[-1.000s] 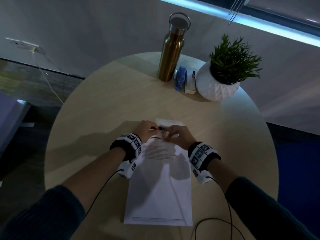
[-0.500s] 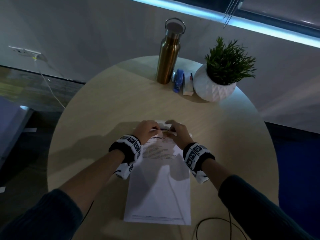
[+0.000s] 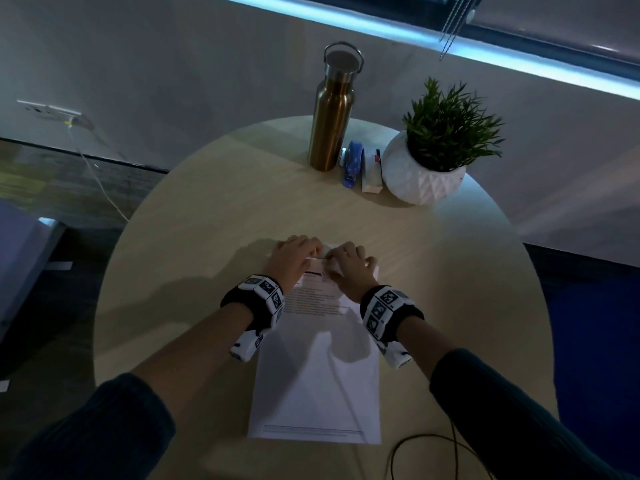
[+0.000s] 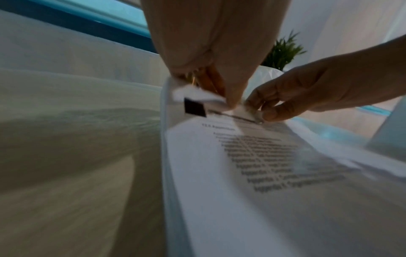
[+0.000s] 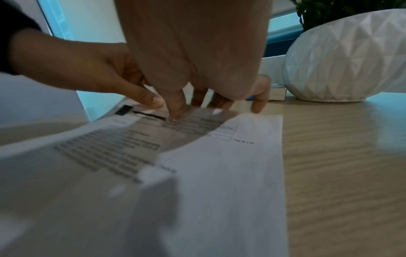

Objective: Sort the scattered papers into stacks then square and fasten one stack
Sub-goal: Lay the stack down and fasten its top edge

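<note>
The hands [image 3: 325, 265] hide the stack's [image 3: 315, 386] far edge. Its print is blurred. Whether a fastener sits there, I cannot tell.

A stack of printed white paper sheets [image 3: 313, 386] lies on the near half of the round pale wooden table [image 3: 194, 244], its far edge under both hands: left hand [image 3: 289, 261] at the left corner, right hand [image 3: 349, 268] just beside it. At the table's far rim stand a tall brass-coloured metal bottle [image 3: 333, 109] on the left, a white faceted pot with a green plant [image 3: 424, 176] on the right, a blue stapler [image 3: 354, 162] and a small white box [image 3: 372, 173] between them.
</note>
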